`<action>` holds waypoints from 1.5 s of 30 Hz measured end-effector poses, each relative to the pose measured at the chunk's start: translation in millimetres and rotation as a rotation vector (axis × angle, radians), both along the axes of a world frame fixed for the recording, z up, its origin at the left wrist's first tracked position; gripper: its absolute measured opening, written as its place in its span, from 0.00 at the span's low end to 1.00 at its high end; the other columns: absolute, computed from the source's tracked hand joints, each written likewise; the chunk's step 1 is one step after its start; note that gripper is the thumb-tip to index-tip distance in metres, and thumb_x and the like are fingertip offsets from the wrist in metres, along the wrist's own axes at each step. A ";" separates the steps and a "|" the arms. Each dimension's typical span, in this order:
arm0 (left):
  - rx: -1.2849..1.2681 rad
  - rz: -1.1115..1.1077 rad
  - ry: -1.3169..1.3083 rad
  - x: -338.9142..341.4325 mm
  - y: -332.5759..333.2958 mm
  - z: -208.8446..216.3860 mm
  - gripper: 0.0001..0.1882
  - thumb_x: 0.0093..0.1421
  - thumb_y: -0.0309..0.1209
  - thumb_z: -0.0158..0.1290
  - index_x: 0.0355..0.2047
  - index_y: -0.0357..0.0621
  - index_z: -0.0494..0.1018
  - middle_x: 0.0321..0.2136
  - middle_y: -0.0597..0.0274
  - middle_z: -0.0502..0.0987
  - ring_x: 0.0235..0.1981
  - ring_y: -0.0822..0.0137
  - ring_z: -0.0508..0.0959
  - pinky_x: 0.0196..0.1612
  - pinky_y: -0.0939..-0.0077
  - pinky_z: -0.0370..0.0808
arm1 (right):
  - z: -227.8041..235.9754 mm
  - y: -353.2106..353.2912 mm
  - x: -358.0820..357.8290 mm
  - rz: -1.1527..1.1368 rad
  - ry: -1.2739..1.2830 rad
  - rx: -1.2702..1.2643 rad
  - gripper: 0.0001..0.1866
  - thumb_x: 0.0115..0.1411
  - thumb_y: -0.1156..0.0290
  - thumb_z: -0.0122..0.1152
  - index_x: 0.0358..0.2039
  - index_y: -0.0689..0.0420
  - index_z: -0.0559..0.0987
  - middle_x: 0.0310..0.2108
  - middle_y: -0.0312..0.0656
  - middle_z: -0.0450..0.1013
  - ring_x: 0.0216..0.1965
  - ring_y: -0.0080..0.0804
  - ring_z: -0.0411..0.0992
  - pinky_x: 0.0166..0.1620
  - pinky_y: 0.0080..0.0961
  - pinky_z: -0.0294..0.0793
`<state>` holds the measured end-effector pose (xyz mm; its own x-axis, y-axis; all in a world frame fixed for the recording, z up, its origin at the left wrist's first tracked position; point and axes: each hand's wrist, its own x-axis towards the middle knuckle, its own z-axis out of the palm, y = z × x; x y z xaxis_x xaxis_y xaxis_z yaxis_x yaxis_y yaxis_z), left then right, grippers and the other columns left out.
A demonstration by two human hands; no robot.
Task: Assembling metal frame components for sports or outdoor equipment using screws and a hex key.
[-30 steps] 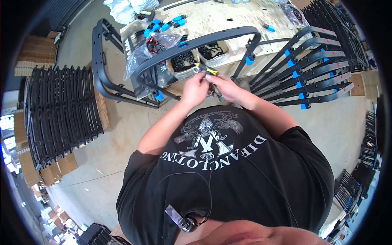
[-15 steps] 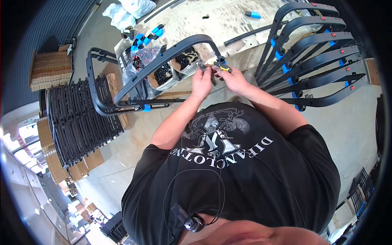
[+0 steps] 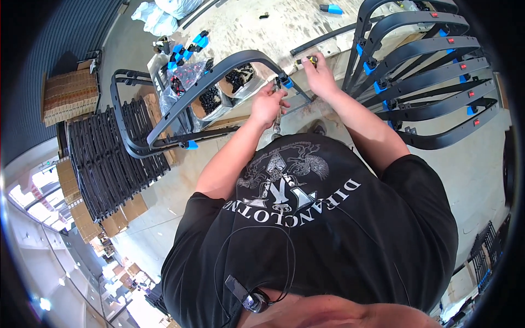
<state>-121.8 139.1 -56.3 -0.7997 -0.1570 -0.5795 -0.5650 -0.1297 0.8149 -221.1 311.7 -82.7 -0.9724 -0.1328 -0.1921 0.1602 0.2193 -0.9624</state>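
My right hand (image 3: 321,76) is closed round a yellow-and-black hand tool (image 3: 307,60), held over the near edge of the workbench; its exact kind is unclear. Lower and to the left, my left hand (image 3: 267,105) has curled fingers beside the end of a curved black tubular frame (image 3: 240,57). Whatever those fingers hold is too small to make out. A blue clip (image 3: 286,82) sits on that frame end, just right of my left fingertips. The frame leans across boxes of small black parts (image 3: 210,101), (image 3: 239,78).
The worn workbench (image 3: 235,27) runs across the far side. More curved black frames (image 3: 432,71) with blue clips stand fanned at the right. Stacked black bars (image 3: 112,158) and flat cardboard (image 3: 71,98) are at the left. White bags (image 3: 154,19) lie at the bench's far left.
My hands have moved apart. The right one has gone up and to the right with the yellow-and-black tool; the left has shifted slightly left, staying near the frame end.
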 end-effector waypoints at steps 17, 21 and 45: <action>0.328 0.026 -0.119 -17.0 -16.7 20.2 0.14 0.68 0.30 0.50 0.43 0.27 0.74 0.33 0.52 0.79 0.30 0.64 0.79 0.34 0.72 0.78 | -48.5 -11.1 -13.5 0.045 -0.435 -0.191 0.29 0.67 0.51 0.56 0.51 0.68 0.75 0.40 0.46 0.77 0.39 0.34 0.73 0.46 0.34 0.73; 0.440 0.092 -0.155 -21.9 -18.9 27.1 0.14 0.69 0.31 0.50 0.43 0.27 0.74 0.33 0.54 0.79 0.31 0.65 0.78 0.35 0.73 0.78 | -56.0 -8.2 -10.7 0.105 -0.437 -0.187 0.32 0.67 0.47 0.56 0.51 0.70 0.75 0.43 0.50 0.78 0.43 0.36 0.74 0.49 0.34 0.73; -0.763 -0.503 0.241 1.0 2.1 -34.7 0.09 0.63 0.31 0.53 0.39 0.39 0.74 0.31 0.56 0.82 0.29 0.62 0.84 0.32 0.68 0.78 | 5.9 -3.9 -40.0 0.429 -0.562 0.220 0.30 0.68 0.45 0.53 0.36 0.66 0.77 0.22 0.44 0.75 0.18 0.33 0.70 0.24 0.34 0.69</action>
